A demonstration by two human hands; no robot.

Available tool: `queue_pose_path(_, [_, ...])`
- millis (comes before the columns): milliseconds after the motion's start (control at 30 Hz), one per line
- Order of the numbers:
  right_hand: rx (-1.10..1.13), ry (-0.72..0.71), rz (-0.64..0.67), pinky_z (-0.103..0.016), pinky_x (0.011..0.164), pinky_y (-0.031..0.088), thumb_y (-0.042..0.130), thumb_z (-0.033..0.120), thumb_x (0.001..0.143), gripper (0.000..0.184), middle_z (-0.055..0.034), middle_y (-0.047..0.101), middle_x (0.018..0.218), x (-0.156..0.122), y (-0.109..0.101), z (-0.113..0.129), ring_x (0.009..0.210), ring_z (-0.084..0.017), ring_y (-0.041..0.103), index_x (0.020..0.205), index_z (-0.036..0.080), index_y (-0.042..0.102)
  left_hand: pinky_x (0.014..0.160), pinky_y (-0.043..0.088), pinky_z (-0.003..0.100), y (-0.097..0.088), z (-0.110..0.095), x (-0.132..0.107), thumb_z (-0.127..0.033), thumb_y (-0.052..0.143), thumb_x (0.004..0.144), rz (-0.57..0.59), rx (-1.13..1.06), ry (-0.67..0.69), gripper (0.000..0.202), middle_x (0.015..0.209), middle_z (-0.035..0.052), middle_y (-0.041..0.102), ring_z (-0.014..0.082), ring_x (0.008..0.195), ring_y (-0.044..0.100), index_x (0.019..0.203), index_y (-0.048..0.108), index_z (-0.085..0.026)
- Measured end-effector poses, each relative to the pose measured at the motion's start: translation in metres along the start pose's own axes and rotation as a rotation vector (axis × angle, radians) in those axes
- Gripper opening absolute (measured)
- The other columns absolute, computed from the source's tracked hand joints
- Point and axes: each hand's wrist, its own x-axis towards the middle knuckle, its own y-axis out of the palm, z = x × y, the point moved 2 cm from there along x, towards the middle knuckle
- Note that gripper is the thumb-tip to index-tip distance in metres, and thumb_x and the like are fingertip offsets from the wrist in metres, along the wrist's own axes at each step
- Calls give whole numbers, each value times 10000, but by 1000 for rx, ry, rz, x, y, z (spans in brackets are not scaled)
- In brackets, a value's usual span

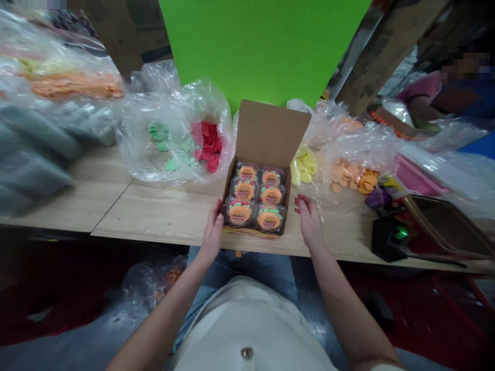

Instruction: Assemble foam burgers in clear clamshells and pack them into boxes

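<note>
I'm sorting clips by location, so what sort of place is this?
Probably a small workshop or factory: a long, pale wood-grain workbench bears an open brown cardboard box holding six clear plastic containers, and clear plastic bags of loose red, green, yellow and orange pieces lie on both sides.

Pack labels (269, 220) are looking too tiny to read, grey plastic stacks (34, 154) are blurring off the left edge, green board (263, 46) is getting cropped up top.
</note>
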Motion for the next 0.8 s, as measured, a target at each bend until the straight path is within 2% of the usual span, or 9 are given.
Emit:
queue_pose_path(33, [86, 87, -59, -389, 841, 457, 385, 537, 841, 474, -89, 558, 1149, -4, 9, -9, 1049, -214, 529, 1167, 205, 478, 1107, 203, 403, 2, 0, 0, -393, 329, 907, 3, 19, 10, 481, 1435, 64, 312, 186, 1317, 277, 1359, 308, -230])
queue_pose_path(100, [202, 189, -60, -395, 844, 466, 328, 576, 841, 525, -71, 568, 1161, -12, 31, -23, 1074, -218, 527, 1206, 220, 458, 1121, 168, 399, 5, -1, 3, -381, 333, 906, 0, 57, 39, 480, 1437, 43, 312, 182, 1324, 264, 1364, 314, -236])
queue_pose_path(167, [266, 202, -18, -410, 875, 458, 274, 604, 841, 579, -53, 584, 1148, -21, 49, -31, 1107, -217, 511, 1243, 223, 439, 1124, 170, 395, 5, 0, 4, -364, 329, 908, -7, 78, 49, 466, 1423, 32, 339, 178, 1316, 282, 1357, 334, -243])
queue_pose_path(233, [297, 205, -12, -425, 923, 431, 253, 613, 840, 612, -41, 566, 1185, -27, 59, -37, 1163, -209, 470, 1292, 224, 390, 1120, 191, 395, 5, 3, 2, -350, 324, 909, -25, 87, 44, 451, 1410, 21, 360, 177, 1307, 302, 1349, 349, -256])
queue_pose_path(300, [304, 246, -16, -430, 973, 390, 280, 603, 838, 612, -37, 513, 1262, -30, 61, -40, 1205, -197, 432, 1317, 230, 359, 1117, 203, 395, 5, 8, -5, -338, 322, 910, -68, 103, 38, 440, 1405, 11, 366, 179, 1304, 308, 1344, 353, -274])
queue_pose_path(400, [269, 305, -20, -405, 1039, 317, 352, 585, 830, 594, -40, 447, 1334, -32, 59, -41, 1240, -185, 394, 1299, 222, 395, 1114, 210, 398, 3, 12, -14, -320, 309, 916, -138, 139, 28, 434, 1402, 25, 361, 182, 1301, 308, 1347, 334, -277])
queue_pose_path(467, [245, 300, -7, -391, 1047, 308, 361, 579, 833, 589, -39, 444, 1338, -30, 58, -40, 1245, -184, 389, 1295, 216, 407, 1108, 217, 402, 0, 14, -16, -307, 307, 918, -143, 154, 22, 440, 1405, 47, 347, 183, 1298, 309, 1355, 308, -262])
queue_pose_path(600, [211, 270, 41, -395, 1032, 336, 345, 572, 848, 570, -18, 436, 1346, -27, 57, -41, 1253, -185, 380, 1313, 245, 383, 1082, 264, 418, -10, 13, -12, -263, 340, 904, -35, 221, 60, 411, 1363, 71, 392, 191, 1262, 356, 1314, 360, -247])
queue_pose_path(800, [75, 204, 147, -419, 1083, 243, 377, 568, 836, 605, -41, 374, 1390, -24, 46, -36, 1294, -202, 317, 1328, 217, 363, 1037, 312, 465, -25, 0, -2, -160, 339, 856, 114, 504, 209, 440, 1265, 106, 453, 226, 1207, 402, 1290, 393, -206])
